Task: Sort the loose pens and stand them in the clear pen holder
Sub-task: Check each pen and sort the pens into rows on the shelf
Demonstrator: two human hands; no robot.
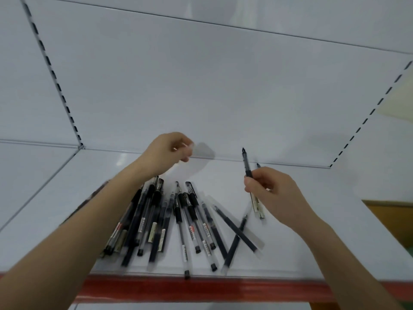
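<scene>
Right hand is gripping two black-tipped pens [247, 168] above a heap of loose pens.

The loose black and clear-barrelled gel pens [178, 213] are lying fanned out on the glossy white shelf [312, 220], between the two forearms, some crossing one another and a few ends reaching the shelf's red front edge [201, 289]. To the right of the heap, the right hand [274, 193] is curling its fingers and thumb round the two held pens, which are pointing tips up and tilting slightly left, their lower ends sticking out below the hand. The left hand [167, 151] is hovering above the far end of the heap near the shelf's back edge, fingers bent and blurred; a grey translucent smear sits beside them, and I cannot tell whether the hand is holding anything. The white back panel [201, 86] is rising behind, flanked by slotted uprights [55, 79].
</scene>
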